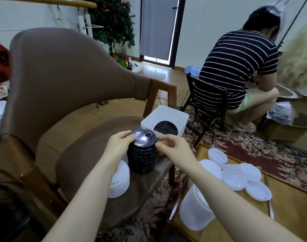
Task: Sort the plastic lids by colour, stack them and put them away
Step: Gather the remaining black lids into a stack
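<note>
- Two hands meet at the top of a tall stack of black lids (141, 158) standing near the front edge of the brown chair seat (82, 154).
- Its top lid (144, 138) is glossy, round and domed, with a small raised sip tab; the lids below nest tightly into a dark ribbed column.
- Curled fingers and thumb of the left hand (120, 142) hold the top lid's left rim.
- At the right rim, the right hand (173, 145) pinches the lid with thumb and fingertips.
- One stack of white lids (120, 182) stands at the seat's front edge, just beside the black stack, partly hidden by the left forearm.
- At the seat's far right corner sits a white square tub (166, 114), holding black lids (165, 128) flat at its bottom.
- On the low wooden table (288, 215) at right, loose white lids (233, 179) overlap in a scattered cluster.
- Near that table's left edge stands a translucent plastic bucket (192, 213), its contents unclear.
- Another person in a striped shirt (236, 67) sits on a dark chair beyond, back turned.
</note>
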Available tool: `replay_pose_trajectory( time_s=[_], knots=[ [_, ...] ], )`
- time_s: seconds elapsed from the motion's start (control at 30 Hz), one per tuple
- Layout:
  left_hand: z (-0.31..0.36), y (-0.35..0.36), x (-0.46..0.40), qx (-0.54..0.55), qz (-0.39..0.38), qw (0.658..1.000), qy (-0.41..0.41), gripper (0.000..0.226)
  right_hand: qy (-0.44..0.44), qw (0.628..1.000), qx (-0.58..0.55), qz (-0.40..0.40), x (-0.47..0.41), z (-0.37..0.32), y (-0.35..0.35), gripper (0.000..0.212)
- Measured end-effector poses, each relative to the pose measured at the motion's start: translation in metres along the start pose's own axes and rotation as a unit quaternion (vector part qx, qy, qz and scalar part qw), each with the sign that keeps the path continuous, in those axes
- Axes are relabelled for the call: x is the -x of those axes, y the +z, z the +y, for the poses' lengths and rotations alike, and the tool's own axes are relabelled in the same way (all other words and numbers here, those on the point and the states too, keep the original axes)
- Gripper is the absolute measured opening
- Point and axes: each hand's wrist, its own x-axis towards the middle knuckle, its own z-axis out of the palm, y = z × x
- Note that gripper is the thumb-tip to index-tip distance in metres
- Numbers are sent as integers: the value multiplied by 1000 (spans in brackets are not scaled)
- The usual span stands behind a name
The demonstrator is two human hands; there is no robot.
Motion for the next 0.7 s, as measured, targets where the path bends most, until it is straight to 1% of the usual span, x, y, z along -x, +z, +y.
replay_pose_trajectory(
  time_s=[0.03, 0.1, 0.13, 0.17, 0.2, 0.27, 0.33, 0.4, 0.47, 0.53, 0.6, 0.63, 0.7],
  knots=[
    [-2, 0, -2, -1, -7, 1000, -4, 39, -28, 998, 54, 33, -7, 0, -7, 13],
    [-4, -1, -6, -11, -36, 999, -4, 24, -84, 980, 145, 104, -24, -4, -24, 14],
    [-5, -1, -8, -17, -48, 999, -1, 18, -106, 971, 176, 126, -35, -6, -31, 16],
    [-6, -1, -10, -23, -57, 998, 3, 20, -124, 962, 202, 134, -47, -9, -38, 20],
    [-9, -2, -14, -30, -63, 998, 8, 26, -131, 955, 236, 126, -60, -8, -42, 24],
    [-11, -5, -19, -37, -63, 997, 11, 43, -122, 932, 332, 80, -87, -5, -47, 33],
    [-13, -7, -21, -33, -67, 997, 11, 48, -91, 896, 434, 23, -111, 1, -47, 39],
    [-13, -7, -20, -30, -73, 997, 15, 48, -66, 863, 501, -12, -127, 5, -43, 38],
    [-13, -6, -20, -34, -74, 996, 29, 47, -73, 842, 535, -12, -136, 7, -39, 27],
    [-12, -6, -20, -46, -74, 995, 50, 48, -97, 837, 538, 18, -137, 9, -34, 18],
    [-11, -7, -17, -54, -84, 993, 67, 53, -118, 845, 519, 57, -135, 10, -31, 17],
    [-10, -8, -16, -55, -94, 991, 74, 59, -130, 852, 500, 80, -133, 10, -31, 15],
    [-8, -10, -12, -69, -124, 986, 89, 79, -159, 875, 436, 136, -126, 7, -34, 10]
  ],
)
